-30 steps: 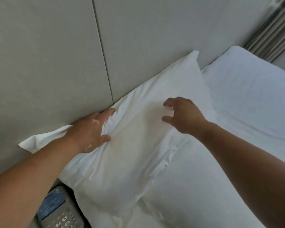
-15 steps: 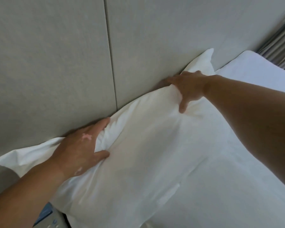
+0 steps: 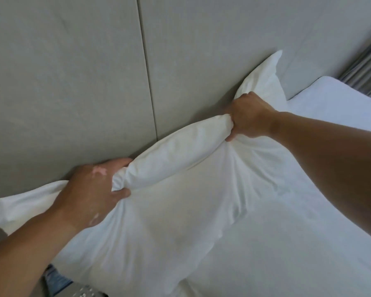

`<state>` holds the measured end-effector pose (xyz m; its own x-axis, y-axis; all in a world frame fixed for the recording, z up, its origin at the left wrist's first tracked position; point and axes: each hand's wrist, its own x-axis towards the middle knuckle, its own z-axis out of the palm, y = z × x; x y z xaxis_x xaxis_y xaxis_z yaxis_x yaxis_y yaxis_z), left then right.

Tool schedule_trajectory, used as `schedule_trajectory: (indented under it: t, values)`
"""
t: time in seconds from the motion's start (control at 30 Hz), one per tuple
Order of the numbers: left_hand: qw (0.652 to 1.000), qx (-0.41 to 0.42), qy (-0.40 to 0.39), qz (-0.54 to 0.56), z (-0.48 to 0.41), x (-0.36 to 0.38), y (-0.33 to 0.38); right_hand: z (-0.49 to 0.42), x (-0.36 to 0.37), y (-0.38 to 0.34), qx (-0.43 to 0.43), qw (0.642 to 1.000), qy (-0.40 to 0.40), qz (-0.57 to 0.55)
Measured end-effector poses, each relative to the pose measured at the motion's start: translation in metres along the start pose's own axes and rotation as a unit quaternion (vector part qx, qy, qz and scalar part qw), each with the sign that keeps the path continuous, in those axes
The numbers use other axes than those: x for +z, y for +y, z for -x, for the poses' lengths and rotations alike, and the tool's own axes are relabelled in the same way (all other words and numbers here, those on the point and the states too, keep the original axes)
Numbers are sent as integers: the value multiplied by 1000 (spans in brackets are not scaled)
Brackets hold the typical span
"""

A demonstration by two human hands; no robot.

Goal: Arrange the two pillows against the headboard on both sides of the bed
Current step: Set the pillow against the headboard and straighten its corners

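Note:
A white pillow [image 3: 169, 211] lies on the near side of the bed, its top edge against the grey padded headboard [image 3: 84, 82]. My left hand [image 3: 90, 189] grips the pillow's top edge near its left end, bunching the fabric. My right hand [image 3: 248, 116] clenches the same edge near its right corner, which sticks up against the headboard. Only one pillow is in view.
White bed sheet [image 3: 330, 108] stretches to the right and far side. Grey curtains [image 3: 368, 67] hang at the far right. A bedside phone [image 3: 58, 281] shows partly at the bottom left, below the pillow.
My right hand went from hovering over the pillow to its top right edge and closed on it. My left hand tightened its grip. The pillow's top edge is now bunched.

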<state>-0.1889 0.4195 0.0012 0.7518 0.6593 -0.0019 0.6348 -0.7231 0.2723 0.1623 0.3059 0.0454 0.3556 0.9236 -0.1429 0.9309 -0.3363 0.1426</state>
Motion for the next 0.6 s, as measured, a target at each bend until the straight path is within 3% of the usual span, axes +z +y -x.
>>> schedule_trajectory:
  t: [0.13,0.27,0.47,0.6]
  values:
    - [994,58,70,-56,7,-39,6,7,-22,11,5,999,19,-30]
    - [989,68,83,-100,7,-29,12,8,-1,15,18,999,22,-38]
    - [993,41,-5,-108,20,54,1,18,87,-15,20,999,3,-34]
    - [996,-15,-9,-90,10,44,-10,14,94,-17,14,999,8,-42]
